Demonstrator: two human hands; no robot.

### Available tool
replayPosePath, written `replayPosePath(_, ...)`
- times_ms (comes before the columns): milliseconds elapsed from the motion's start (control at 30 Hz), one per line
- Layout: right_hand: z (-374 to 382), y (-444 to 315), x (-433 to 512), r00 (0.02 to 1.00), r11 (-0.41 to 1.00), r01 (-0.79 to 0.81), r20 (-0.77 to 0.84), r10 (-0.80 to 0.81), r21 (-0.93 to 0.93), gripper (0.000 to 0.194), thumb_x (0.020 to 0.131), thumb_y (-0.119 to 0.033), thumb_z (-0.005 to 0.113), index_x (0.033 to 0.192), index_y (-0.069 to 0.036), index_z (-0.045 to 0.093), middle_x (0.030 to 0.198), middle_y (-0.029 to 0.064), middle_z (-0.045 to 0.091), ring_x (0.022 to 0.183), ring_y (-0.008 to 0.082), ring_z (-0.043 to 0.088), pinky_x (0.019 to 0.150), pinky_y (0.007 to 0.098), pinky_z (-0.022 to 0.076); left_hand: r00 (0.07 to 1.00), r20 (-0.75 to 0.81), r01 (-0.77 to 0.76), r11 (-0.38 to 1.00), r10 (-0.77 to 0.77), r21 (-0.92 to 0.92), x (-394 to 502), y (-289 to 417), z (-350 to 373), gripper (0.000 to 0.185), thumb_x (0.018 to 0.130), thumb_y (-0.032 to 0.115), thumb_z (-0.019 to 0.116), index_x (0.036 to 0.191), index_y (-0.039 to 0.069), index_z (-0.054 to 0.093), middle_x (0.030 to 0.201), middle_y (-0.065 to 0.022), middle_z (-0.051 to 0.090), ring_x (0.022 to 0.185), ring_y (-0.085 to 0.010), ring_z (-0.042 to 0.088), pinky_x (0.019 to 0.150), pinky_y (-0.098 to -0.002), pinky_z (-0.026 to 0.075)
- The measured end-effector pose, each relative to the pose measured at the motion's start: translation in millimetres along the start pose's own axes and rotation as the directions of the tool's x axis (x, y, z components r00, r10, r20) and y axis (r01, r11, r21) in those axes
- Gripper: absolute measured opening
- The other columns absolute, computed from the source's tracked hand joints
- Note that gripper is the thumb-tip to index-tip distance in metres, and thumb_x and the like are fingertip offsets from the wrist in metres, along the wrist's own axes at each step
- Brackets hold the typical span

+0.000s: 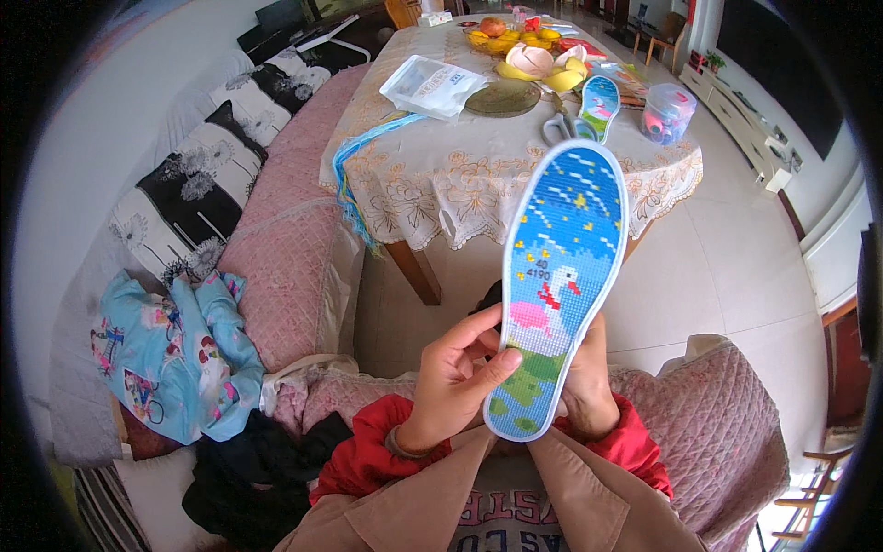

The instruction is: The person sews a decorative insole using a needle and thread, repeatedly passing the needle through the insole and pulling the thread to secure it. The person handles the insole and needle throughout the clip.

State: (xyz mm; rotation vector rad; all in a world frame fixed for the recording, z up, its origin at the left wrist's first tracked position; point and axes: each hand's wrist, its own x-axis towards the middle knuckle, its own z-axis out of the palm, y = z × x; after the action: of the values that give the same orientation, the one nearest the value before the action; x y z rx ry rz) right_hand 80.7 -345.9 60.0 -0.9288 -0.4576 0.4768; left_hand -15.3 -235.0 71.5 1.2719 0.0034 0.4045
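Note:
A cross-stitch shoe insole is held up before me, its picture side facing me and its toe end upward. It shows a white bird on blue water above green patches, with a white bound edge. My left hand grips its left edge, thumb on the front and fingers reaching behind. Behind the lower right edge is my right hand; its fingers are mostly hidden by the insole, so its grip cannot be made out. A second, matching insole lies on the table beside grey-handled scissors.
On the cloth-covered table are a white pouch, blue thread skeins hanging over the edge, a fruit bowl, pomelo peel and a clear tub. A quilted sofa runs along the left, with clothing on it.

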Motion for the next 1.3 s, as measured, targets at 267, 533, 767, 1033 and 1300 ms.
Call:
replayPosePath(267, 0.9, -0.6, -0.2, 0.889, 0.904, 0.313, -0.246, -0.386, -0.29, 0.022, 0.086, -0.002, 0.054, 0.108, 0.002, 0.052, 0.097, 0.0063, 0.059, 0.086, 0.0111, 0.055, 0.074, 0.0239, 0.0466, 0.995, -0.038, -0.082, 0.986, 0.088, 0.145, -0.2, -1.0, 1.9, 0.039, 0.084, 0.001, 0.058, 0.121, -0.005, 0.046, 0.086, -0.0058, 0.059, 0.076, -0.007, 0.056, 0.066, -0.0207, 0.048)
replayPosePath(533, -1.9, -12.8, -0.2, 0.704, 0.167, 0.573, 0.378, -0.6, -0.802, 0.018, 0.062, -0.003, 0.072, 0.079, -0.007, 0.066, 0.083, 0.004, 0.058, 0.076, 0.0232, 0.051, 0.066, 0.0325, 0.0422, 0.986, -0.085, -0.111, 0.95, 0.142, 0.291, 5.4, -21.5, 3.3, 0.037, 0.085, 0.002, 0.056, 0.121, -0.002, 0.047, 0.088, -0.0067, 0.06, 0.078, -0.0079, 0.058, 0.061, -0.02, 0.049)
replayPosePath(767, -11.2, 13.8, 6.4, 0.594, 0.084, 0.725, 0.56, -0.577, -0.684, 0.022, 0.064, 0.002, 0.062, 0.085, -0.005, 0.059, 0.087, 0.0087, 0.06, 0.072, 0.0246, 0.058, 0.06, 0.033, 0.0464, 0.997, -0.081, 0.009, 0.938, 0.02, 0.346, 5.9, -43.6, -4.5, 0.031, 0.088, 0.0, 0.049, 0.118, -0.001, 0.046, 0.104, -0.0074, 0.058, 0.094, -0.0111, 0.055, 0.079, -0.0248, 0.044)
replayPosePath(1033, -12.6, -26.2, -10.7, 0.952, 0.957, 0.274, -0.168, -0.255, 0.097, 0.014, 0.095, -0.016, 0.039, 0.1, -0.005, 0.045, 0.066, 0.0062, 0.054, 0.053, 0.0172, 0.054, 0.055, 0.028, 0.0492, 0.913, -0.354, 0.076, 0.766, 0.204, 0.638, 16.7, -71.7, -76.9, 0.024, 0.086, 0.012, 0.054, 0.109, 0.004, 0.053, 0.079, -0.0133, 0.063, 0.068, -0.0195, 0.062, 0.06, -0.0336, 0.048)
replayPosePath(1300, -140.8, -83.5, -10.2, 0.808, 0.86, 0.451, -0.52, -0.278, 0.241, 0.016, 0.092, -0.01, 0.045, 0.1, 0.002, 0.049, 0.064, -0.0024, 0.037, 0.058, 0.0082, 0.04, 0.06, 0.0195, 0.0406, 0.649, -0.534, 0.463, 0.277, 0.542, 0.842, -17.4, -70.8, -204.8, 0.021, 0.084, 0.015, 0.053, 0.101, 0.005, 0.054, 0.075, -0.0209, 0.061, 0.068, -0.0397, 0.059, 0.058, -0.0475, 0.044)
